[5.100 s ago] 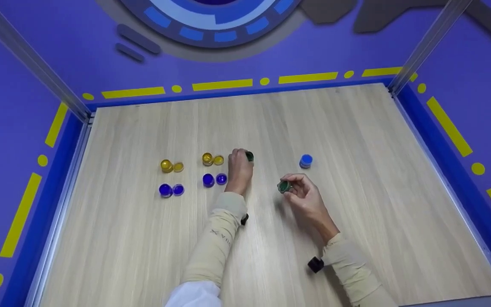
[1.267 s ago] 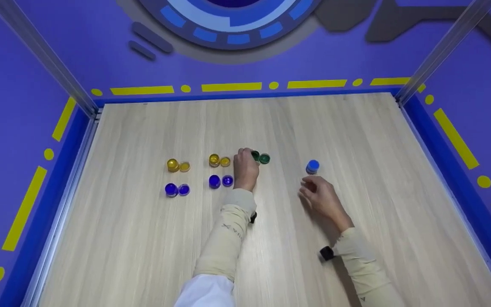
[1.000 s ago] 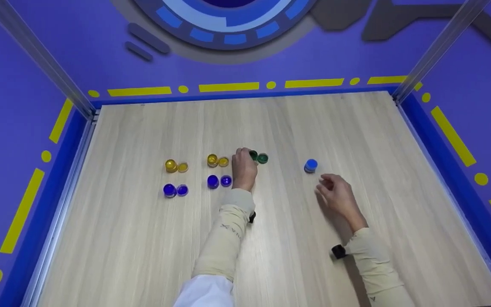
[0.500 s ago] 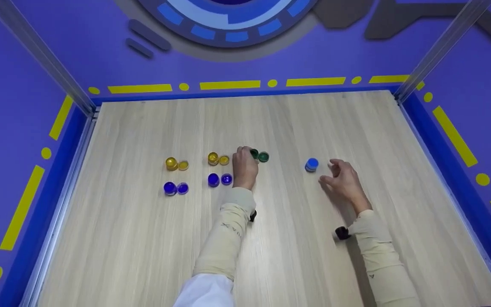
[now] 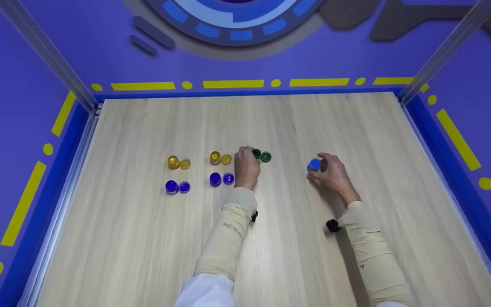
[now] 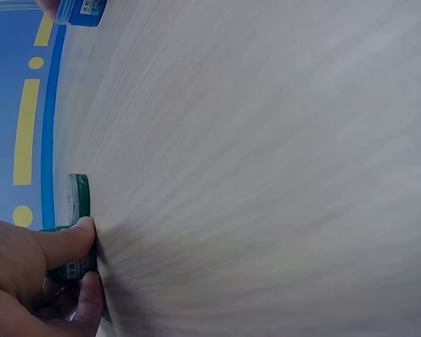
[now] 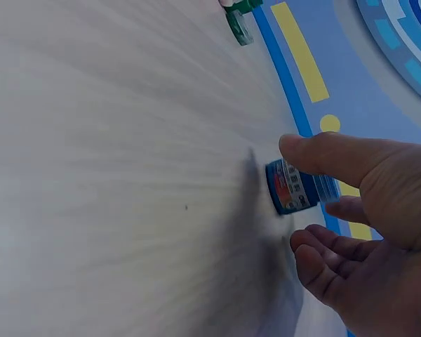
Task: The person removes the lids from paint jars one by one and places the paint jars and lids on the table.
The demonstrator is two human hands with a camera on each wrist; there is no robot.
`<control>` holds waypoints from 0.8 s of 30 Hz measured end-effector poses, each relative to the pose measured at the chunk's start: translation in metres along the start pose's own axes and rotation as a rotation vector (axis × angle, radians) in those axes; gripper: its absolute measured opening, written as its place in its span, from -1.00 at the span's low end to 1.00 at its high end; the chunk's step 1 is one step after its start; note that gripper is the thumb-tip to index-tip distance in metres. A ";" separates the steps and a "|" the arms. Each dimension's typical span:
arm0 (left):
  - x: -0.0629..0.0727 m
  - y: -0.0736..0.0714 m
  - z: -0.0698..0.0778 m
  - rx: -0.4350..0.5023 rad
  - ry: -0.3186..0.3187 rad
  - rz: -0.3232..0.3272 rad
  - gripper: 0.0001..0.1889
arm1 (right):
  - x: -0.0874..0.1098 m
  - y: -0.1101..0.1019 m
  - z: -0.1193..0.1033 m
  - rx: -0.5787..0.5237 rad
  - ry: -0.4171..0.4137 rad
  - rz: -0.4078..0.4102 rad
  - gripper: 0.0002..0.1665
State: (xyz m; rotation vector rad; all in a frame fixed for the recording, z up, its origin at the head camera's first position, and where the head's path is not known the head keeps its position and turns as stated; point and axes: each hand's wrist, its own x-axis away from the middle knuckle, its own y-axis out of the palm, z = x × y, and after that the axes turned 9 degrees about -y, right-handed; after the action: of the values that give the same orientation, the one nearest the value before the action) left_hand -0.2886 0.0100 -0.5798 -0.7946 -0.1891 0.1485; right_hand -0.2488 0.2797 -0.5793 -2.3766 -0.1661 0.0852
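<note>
My left hand (image 5: 247, 168) pinches a small open green paint jar (image 5: 256, 153) between thumb and fingers. Its green lid (image 5: 266, 157) lies beside it on the right. In the left wrist view the thumb presses across the jar, next to the lid (image 6: 78, 198) standing out beyond it. A blue paint jar (image 5: 314, 164) with its lid on stands farther right. My right hand (image 5: 334, 172) has its thumb and index finger round this jar. In the right wrist view the thumb overlaps the labelled side of the blue jar (image 7: 291, 187), and the other fingers curl below.
Left of the hands sit two open yellow paint jars, one (image 5: 173, 162) farther left than the other (image 5: 215, 157), each beside its lid. Nearer the front are two open purple jars, one at left (image 5: 171, 186), one at right (image 5: 215, 179), with lids alongside. Blue walls enclose the wooden tabletop (image 5: 288, 256).
The right hand set the green lid down beside its jar, let go, swung right, then closed in round the blue jar from the right. The left hand stayed on the green jar.
</note>
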 end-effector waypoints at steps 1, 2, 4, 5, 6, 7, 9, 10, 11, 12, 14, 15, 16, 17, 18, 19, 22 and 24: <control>0.000 0.000 0.000 -0.002 0.005 0.004 -0.69 | -0.001 0.001 -0.001 0.003 0.003 0.001 -0.09; 0.001 0.000 0.000 -0.007 0.010 0.009 -0.70 | -0.002 0.003 -0.001 0.003 0.006 0.001 -0.10; 0.001 0.000 0.000 -0.015 0.021 0.018 -0.72 | -0.004 0.005 -0.002 0.008 0.005 0.009 -0.14; 0.001 0.000 0.000 -0.015 0.023 0.018 -0.72 | -0.004 0.007 -0.002 0.008 0.004 0.014 -0.15; 0.001 0.000 0.000 -0.015 0.024 0.022 -0.72 | -0.005 0.009 -0.003 0.009 0.003 0.020 -0.18; 0.001 0.000 0.000 -0.015 0.024 0.023 -0.72 | -0.005 0.010 -0.003 0.008 0.006 0.026 -0.21; 0.001 0.001 0.000 -0.018 0.020 0.020 -0.70 | -0.005 0.013 -0.004 0.010 0.010 0.042 -0.28; 0.001 0.001 0.000 -0.020 0.018 0.017 -0.70 | -0.004 0.014 -0.005 0.012 0.013 0.051 -0.31; 0.001 0.001 0.000 -0.023 0.017 0.016 -0.69 | -0.003 0.015 -0.005 0.013 0.016 0.061 -0.35; 0.001 0.001 0.001 -0.029 0.017 0.014 -0.68 | -0.003 0.016 -0.005 0.017 0.016 0.068 -0.38; 0.002 0.002 0.002 -0.037 0.014 0.006 -0.67 | -0.001 0.018 -0.007 0.029 0.016 0.077 -0.44; 0.002 0.001 0.002 -0.039 0.013 0.002 -0.66 | 0.000 0.019 -0.008 0.034 0.016 0.077 -0.46; 0.003 0.001 0.002 -0.042 0.013 -0.002 -0.66 | 0.001 0.021 -0.009 0.037 0.016 0.076 -0.46; 0.003 0.001 0.001 -0.042 0.012 -0.006 -0.65 | 0.002 0.022 -0.010 0.040 0.014 0.072 -0.47; 0.003 0.000 0.001 -0.041 0.011 -0.010 -0.65 | 0.003 0.023 -0.011 0.042 0.013 0.068 -0.48; 0.003 0.000 0.001 -0.037 0.011 -0.011 -0.64 | 0.005 0.024 -0.013 0.042 0.013 0.063 -0.48; 0.003 -0.002 0.001 -0.017 0.006 -0.023 -0.64 | 0.011 0.029 -0.019 0.040 0.003 0.053 -0.49; 0.002 -0.002 0.000 -0.002 0.002 -0.030 -0.64 | 0.015 0.033 -0.024 0.047 -0.014 0.045 -0.52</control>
State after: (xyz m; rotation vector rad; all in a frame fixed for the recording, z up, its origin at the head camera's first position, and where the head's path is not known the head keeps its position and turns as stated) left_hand -0.2866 0.0086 -0.5782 -0.7933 -0.1997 0.1191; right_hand -0.2283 0.2420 -0.5848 -2.3340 -0.1160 0.1258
